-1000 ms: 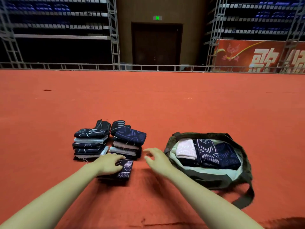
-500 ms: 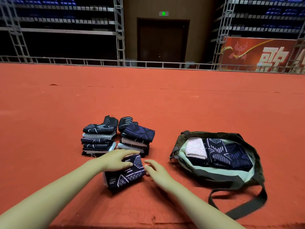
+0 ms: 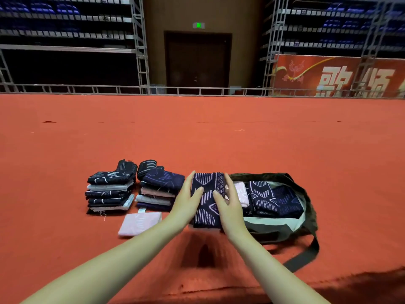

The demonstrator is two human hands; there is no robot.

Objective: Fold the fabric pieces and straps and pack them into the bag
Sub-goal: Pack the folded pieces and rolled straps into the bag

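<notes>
Overhead, green exit sign [image 3: 198, 25], unreadable banner [image 3: 341, 76]

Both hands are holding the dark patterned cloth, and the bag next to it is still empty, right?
Not quite. Both the left hand and right hand do hold the dark cloth, but the bag isn't empty. The head view shows a pink piece and dark patterned pieces already inside it.

folded navy piece [image 3: 208, 198] — lifted off carpet | now held by both hands — beside bag [image 3: 306, 218]
</notes>
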